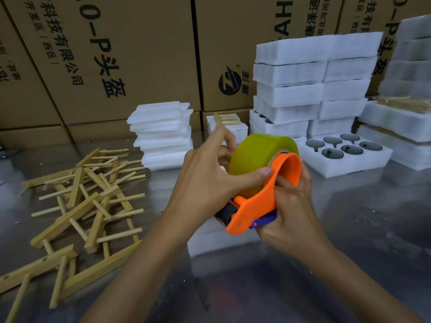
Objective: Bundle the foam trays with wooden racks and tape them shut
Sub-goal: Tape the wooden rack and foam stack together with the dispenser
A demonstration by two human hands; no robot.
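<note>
Mostly hidden: a white foam bundle (210, 238) lies mid-bench under both hands; only its near edge and left end show, so its tray count cannot be read. Index finger of left hand (205, 180) is motion-blurred.

Right hand (291, 213) grips the handle of the orange tape dispenser (261, 203); blue lever partly covered by the fingers. Left hand is cupped on the yellow-green tape roll (258, 157), thumb pressed on the roll's near face, index finger raised free.

Wooden racks (88, 201): loose tangled heap at bench's left edge, too overlapped to count; nearest ones cut off by the frame.

Open foam tray (345, 159), right of centre: six dark round pieces in its wells.

Foam slab stack (163, 134) at back centre. Taller foam tray stacks (312, 82) at back right. Cardboard cartons (130, 54) behind; print partly cropped.
</note>
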